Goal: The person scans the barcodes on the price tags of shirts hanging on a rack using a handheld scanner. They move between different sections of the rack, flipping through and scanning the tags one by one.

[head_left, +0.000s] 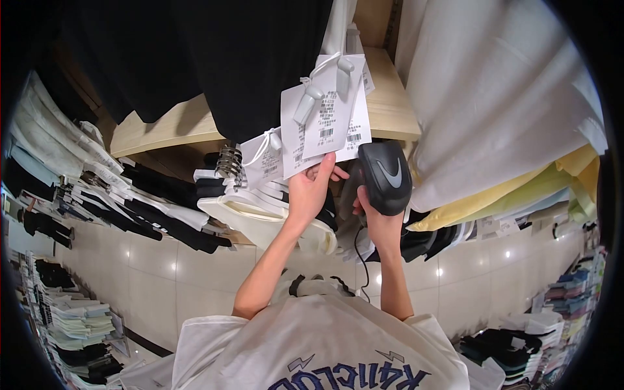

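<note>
I've got my left hand (pixel 311 188) pinching the paper tags (pixel 331 120) at their lower edge, thumb in front; finger placement behind is partly hidden. My right hand (pixel 379 224) is wrapped round the black scanner (pixel 385 179), which sits just right of the tags. The tags hang before the front edge of the wooden shelf (pixel 393 107), toward its right front corner; the scanner is just below that edge, near the same corner.

Doing it well, my call: fan the tags so one barcode shows cleanly, since overlapping codes could give a mixed-up read. Want the thumb on the bottom margin, off the print. Tag face flat and square to the scanner's nose, small gap, no tilt. Light pull only; the tags look loosely strung and could swing. Leave slack in the black cable (pixel 357 247) so it doesn't snag on the hanging clothes (pixel 250 224) below the shelf.

Counts, quick: scanner, one. Cable, one. Hands, two. Tags in the pinched bunch, at least three, overlapped. Separate tag (pixel 255 170) just left of them, one. Grey security tags (pixel 309 105), three clear, maybe another higher up. Hanger hooks (pixel 227 161), a tight cluster, can't count. Clothes, too overlapped to count.
</note>
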Action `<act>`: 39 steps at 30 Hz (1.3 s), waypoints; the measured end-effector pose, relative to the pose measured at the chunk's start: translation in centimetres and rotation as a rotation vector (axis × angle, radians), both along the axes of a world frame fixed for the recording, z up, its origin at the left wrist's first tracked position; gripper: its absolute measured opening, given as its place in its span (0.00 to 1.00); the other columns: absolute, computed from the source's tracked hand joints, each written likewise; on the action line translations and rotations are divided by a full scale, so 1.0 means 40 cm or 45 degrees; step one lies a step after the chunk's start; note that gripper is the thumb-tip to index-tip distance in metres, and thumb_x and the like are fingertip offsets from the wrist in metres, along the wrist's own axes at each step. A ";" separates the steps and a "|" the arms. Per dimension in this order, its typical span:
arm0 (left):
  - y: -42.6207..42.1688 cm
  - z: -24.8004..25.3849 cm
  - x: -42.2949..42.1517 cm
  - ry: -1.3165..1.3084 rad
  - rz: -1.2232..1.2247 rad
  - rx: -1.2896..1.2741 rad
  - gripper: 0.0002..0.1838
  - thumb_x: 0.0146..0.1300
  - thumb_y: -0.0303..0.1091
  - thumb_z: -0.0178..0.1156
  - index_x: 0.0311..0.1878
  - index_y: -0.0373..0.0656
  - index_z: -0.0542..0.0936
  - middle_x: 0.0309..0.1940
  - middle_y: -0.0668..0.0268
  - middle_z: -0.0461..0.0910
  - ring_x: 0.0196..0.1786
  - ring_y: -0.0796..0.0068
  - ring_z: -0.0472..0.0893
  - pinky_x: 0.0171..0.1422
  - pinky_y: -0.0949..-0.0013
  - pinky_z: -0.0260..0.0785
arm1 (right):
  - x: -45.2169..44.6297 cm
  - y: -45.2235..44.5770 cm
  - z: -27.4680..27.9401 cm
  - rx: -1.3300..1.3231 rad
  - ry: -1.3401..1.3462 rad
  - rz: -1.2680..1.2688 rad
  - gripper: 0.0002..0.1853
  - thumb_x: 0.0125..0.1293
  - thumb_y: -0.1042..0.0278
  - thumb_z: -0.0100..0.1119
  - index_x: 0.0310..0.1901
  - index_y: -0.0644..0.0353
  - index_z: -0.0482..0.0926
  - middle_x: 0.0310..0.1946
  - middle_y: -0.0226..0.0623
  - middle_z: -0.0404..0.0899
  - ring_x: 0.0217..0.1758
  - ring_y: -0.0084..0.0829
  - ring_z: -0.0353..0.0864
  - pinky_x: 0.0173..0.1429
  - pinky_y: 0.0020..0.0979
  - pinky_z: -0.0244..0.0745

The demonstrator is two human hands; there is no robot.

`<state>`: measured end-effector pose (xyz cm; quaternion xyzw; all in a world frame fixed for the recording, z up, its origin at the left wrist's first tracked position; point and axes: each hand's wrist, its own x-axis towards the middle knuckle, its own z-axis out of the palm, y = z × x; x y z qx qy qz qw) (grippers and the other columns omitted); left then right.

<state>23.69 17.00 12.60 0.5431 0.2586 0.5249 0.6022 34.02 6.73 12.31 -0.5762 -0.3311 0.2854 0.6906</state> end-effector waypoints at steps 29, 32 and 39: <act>-0.037 0.082 -0.021 0.351 0.207 0.407 0.24 0.69 0.25 0.61 0.67 0.39 0.72 0.31 0.68 0.82 0.28 0.88 0.77 0.35 0.80 0.70 | 0.040 -0.054 0.017 0.318 0.083 0.206 0.03 0.71 0.81 0.52 0.43 0.66 0.75 0.26 0.34 0.76 0.27 0.27 0.76 0.34 0.28 0.71; -0.035 0.092 -0.003 0.306 0.277 0.506 0.24 0.67 0.24 0.63 0.66 0.39 0.71 0.37 0.65 0.84 0.32 0.87 0.80 0.36 0.79 0.72 | 0.032 -0.056 0.025 0.333 0.094 0.206 0.03 0.71 0.81 0.53 0.42 0.66 0.75 0.25 0.33 0.75 0.27 0.26 0.76 0.33 0.29 0.72; -0.022 0.085 0.015 0.090 0.036 0.199 0.26 0.65 0.19 0.63 0.65 0.39 0.70 0.39 0.64 0.83 0.36 0.86 0.80 0.37 0.83 0.72 | 0.002 -0.049 0.039 0.121 0.062 0.102 0.14 0.72 0.76 0.55 0.57 0.68 0.75 0.27 0.36 0.79 0.25 0.22 0.74 0.31 0.26 0.71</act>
